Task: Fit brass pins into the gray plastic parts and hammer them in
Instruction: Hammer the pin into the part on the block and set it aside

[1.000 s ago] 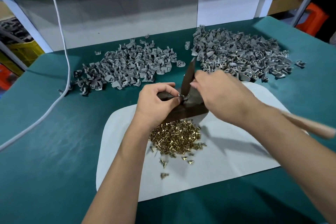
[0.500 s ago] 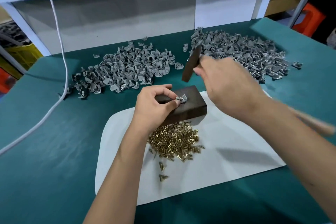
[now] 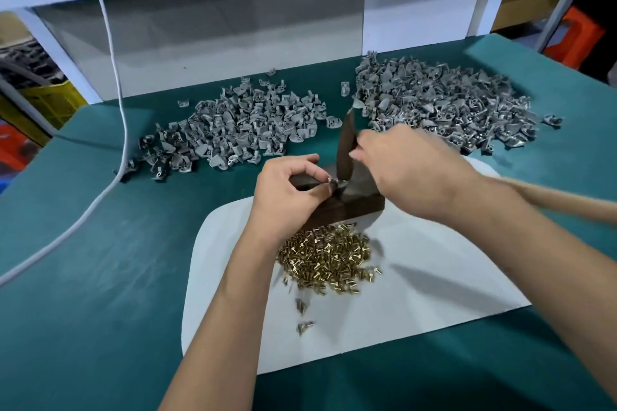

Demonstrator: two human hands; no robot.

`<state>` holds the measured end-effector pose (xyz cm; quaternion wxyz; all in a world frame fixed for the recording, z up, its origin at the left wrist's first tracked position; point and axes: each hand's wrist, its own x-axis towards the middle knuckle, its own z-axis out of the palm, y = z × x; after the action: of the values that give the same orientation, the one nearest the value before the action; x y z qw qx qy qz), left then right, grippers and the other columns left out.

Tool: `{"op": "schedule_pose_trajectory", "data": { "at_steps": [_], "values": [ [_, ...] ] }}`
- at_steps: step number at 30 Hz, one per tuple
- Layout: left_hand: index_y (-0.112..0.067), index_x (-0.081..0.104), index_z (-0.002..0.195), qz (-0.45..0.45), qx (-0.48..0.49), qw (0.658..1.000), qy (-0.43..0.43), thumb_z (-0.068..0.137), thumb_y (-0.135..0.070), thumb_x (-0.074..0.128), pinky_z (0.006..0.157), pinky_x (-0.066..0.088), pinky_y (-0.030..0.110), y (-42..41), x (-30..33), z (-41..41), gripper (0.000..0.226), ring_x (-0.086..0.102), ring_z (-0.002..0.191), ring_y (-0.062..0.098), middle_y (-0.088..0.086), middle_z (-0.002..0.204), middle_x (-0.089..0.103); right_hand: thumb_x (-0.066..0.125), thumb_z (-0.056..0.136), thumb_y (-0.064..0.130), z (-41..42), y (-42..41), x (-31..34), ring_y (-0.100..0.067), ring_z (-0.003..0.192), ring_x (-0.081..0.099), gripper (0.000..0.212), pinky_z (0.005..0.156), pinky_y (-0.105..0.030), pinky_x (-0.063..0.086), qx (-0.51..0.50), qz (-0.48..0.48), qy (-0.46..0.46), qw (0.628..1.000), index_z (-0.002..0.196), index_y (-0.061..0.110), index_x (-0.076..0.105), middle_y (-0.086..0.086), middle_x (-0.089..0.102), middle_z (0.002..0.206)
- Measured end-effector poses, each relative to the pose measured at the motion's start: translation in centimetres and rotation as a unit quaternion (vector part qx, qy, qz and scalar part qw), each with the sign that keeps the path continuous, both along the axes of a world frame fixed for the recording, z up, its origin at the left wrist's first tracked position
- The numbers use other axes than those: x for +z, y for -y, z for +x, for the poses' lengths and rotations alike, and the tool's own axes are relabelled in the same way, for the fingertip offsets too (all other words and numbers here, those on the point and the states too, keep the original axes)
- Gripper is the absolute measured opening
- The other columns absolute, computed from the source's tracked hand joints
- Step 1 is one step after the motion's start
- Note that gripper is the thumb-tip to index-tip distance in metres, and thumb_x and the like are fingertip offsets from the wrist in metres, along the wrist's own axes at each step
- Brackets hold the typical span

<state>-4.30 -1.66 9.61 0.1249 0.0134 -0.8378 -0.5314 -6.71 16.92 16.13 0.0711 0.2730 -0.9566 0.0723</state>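
Observation:
My left hand pinches a small gray plastic part on top of a dark wooden block. My right hand grips a hammer; its dark head stands down on the part, and its wooden handle runs off to the right. A heap of brass pins lies on the white sheet just in front of the block, with a few strays nearer me.
Two piles of gray parts lie behind the block: one at the back left, one at the back right. A white cable runs down the left over the green table. A white frame stands behind.
Half a second ago the hammer head was raised above the block; now it has come down onto the part. My left hand kept its pinch on the part.

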Motion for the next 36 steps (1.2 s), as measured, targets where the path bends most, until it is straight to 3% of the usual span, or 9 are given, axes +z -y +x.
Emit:
{"op": "schedule_pose_trajectory", "data": {
  "at_steps": [4, 7, 9, 17, 21, 25, 28, 32, 36],
  "values": [
    [-0.024, 0.078, 0.073, -0.005, 0.003, 1.0, -0.006, 0.075, -0.006, 0.087, 0.106, 0.049, 0.035, 0.1, 0.0, -0.1, 0.02, 0.066, 0.114, 0.006, 0.001, 0.119, 0.072, 0.034, 0.108, 0.035, -0.1, -0.1, 0.4, -0.018, 0.049, 0.032, 0.022, 0.057, -0.037, 0.029, -0.006, -0.109, -0.083, 0.991, 0.096, 0.02, 0.046, 0.008, 0.033, 0.061],
    [-0.02, 0.078, 0.075, -0.01, -0.004, 1.0, -0.008, 0.075, -0.003, 0.086, 0.102, 0.051, 0.028, 0.0, 0.1, -0.1, 0.02, 0.066, 0.115, 0.008, 0.004, 0.117, 0.072, 0.032, 0.109, 0.035, 0.1, 0.5, -1.1, -0.029, 0.059, 0.042, 0.023, 0.06, -0.039, 0.034, 0.001, -0.015, -0.007, 1.0, 0.094, 0.02, 0.041, 0.004, 0.036, 0.064],
    [-0.017, 0.079, 0.077, -0.013, -0.006, 1.0, -0.008, 0.076, -0.003, 0.086, 0.1, 0.05, 0.023, 0.0, 0.1, 0.1, 0.015, 0.065, 0.118, 0.008, 0.005, 0.117, 0.072, 0.033, 0.109, 0.037, -0.6, -0.1, -0.8, -0.032, 0.064, 0.045, 0.025, 0.062, -0.04, 0.037, -0.002, -0.011, 0.013, 1.0, 0.093, 0.021, 0.044, 0.003, 0.041, 0.067],
    [-0.021, 0.08, 0.078, 0.036, 0.003, 0.999, 0.017, 0.083, -0.01, 0.083, 0.121, 0.029, 0.044, 0.0, 0.2, 0.3, 0.012, 0.048, 0.136, 0.015, -0.005, 0.128, 0.069, 0.062, 0.099, 0.036, -1.9, -5.5, -1.2, -0.017, 0.074, 0.06, 0.009, 0.066, -0.037, 0.048, -0.018, -0.11, 0.081, 0.991, 0.095, 0.028, 0.061, 0.007, 0.066, 0.079],
    [-0.026, 0.077, 0.074, 0.064, 0.004, 0.998, 0.022, 0.085, -0.011, 0.079, 0.12, 0.018, 0.04, 0.1, 0.5, 0.2, 0.019, 0.035, 0.145, 0.011, -0.009, 0.136, 0.065, 0.072, 0.092, 0.03, -1.4, -6.7, -2.0, -0.016, 0.08, 0.063, 0.011, 0.072, -0.038, 0.052, -0.023, -0.033, 0.099, 0.994, 0.088, 0.027, 0.063, 0.007, 0.069, 0.084],
    [-0.027, 0.076, 0.071, 0.069, -0.008, 0.997, 0.019, 0.085, -0.01, 0.078, 0.114, 0.017, 0.035, 0.1, 0.6, 0.2, 0.022, 0.034, 0.145, 0.01, -0.008, 0.138, 0.064, 0.076, 0.086, 0.039, -1.0, -6.2, -2.0, -0.019, 0.091, 0.061, 0.015, 0.081, -0.041, 0.054, -0.025, 0.047, 0.095, 0.994, 0.079, 0.035, 0.063, 0.01, 0.062, 0.088],
    [-0.027, 0.076, 0.071, 0.071, -0.007, 0.997, 0.024, 0.085, -0.009, 0.078, 0.118, 0.017, 0.039, 0.1, 0.6, 0.3, 0.023, 0.033, 0.146, 0.01, -0.007, 0.138, 0.064, 0.072, 0.088, 0.033, -1.2, -5.0, -1.3, -0.018, 0.095, 0.06, 0.006, 0.085, -0.04, 0.053, 0.012, 0.005, 0.053, 0.998, 0.094, 0.033, 0.07, 0.01, 0.06, 0.093],
    [-0.024, 0.077, 0.073, 0.082, -0.012, 0.996, 0.026, 0.085, -0.007, 0.077, 0.123, 0.018, 0.049, 0.2, 0.6, 0.3, 0.021, 0.031, 0.147, 0.011, -0.006, 0.14, 0.063, 0.067, 0.093, 0.042, -0.9, -1.3, -1.0, -0.016, 0.105, 0.054, 0.032, 0.094, -0.04, 0.048, 0.1, -0.045, 0.041, 0.993, 0.123, 0.033, 0.061, 0.011, 0.057, 0.105],
    [-0.026, 0.076, 0.072, 0.084, -0.022, 0.996, 0.029, 0.086, -0.008, 0.077, 0.123, 0.019, 0.051, 0.3, 0.6, 0.2, 0.023, 0.032, 0.147, 0.012, -0.003, 0.141, 0.062, 0.061, 0.097, 0.044, -0.9, 0.1, -1.2, -0.019, 0.103, 0.054, 0.026, 0.088, -0.041, 0.046, 0.143, -0.035, 0.014, 0.989, 0.117, 0.03, 0.067, 0.006, 0.059, 0.102]
  ]
}}
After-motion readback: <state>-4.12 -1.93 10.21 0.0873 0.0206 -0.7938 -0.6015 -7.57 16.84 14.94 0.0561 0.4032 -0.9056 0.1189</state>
